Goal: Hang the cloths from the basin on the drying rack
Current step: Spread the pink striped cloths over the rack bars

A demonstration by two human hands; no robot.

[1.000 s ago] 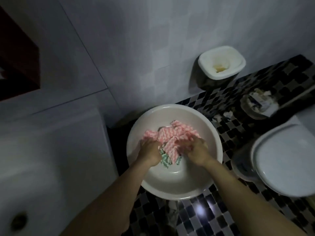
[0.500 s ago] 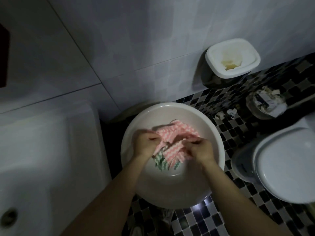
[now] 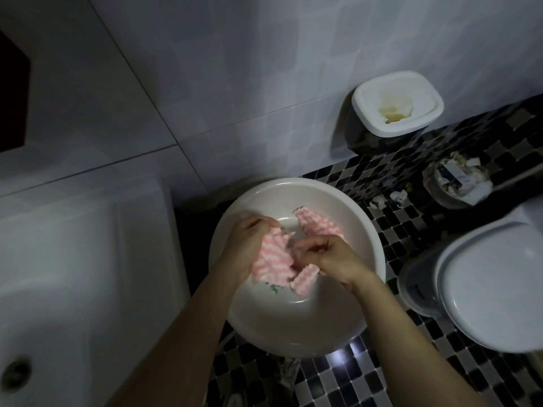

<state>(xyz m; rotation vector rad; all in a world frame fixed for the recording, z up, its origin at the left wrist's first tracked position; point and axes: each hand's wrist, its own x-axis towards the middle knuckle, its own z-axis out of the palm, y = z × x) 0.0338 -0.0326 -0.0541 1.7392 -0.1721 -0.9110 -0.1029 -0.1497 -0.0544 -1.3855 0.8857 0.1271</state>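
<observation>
A round white basin [image 3: 296, 327] stands on the black-and-white tiled floor. Over it, my left hand [image 3: 245, 245] and my right hand [image 3: 329, 258] both grip a pink-and-white zigzag cloth [image 3: 271, 264], lifted a little above the basin floor. A second pink cloth [image 3: 318, 223] lies at the basin's far side. A scrap of green-patterned cloth [image 3: 274, 288] peeks out under the lifted one. No drying rack is in view.
A white sink [image 3: 73, 274] fills the left side. A toilet with its lid down [image 3: 493, 286] stands at the right. By the wall sit a white-lidded bin [image 3: 396, 104] and a small waste bin with paper [image 3: 457, 180].
Both hands have gathered the pink cloth and raised it off the pile. The second pink cloth now lies apart at the back, and the green cloth is mostly covered.
</observation>
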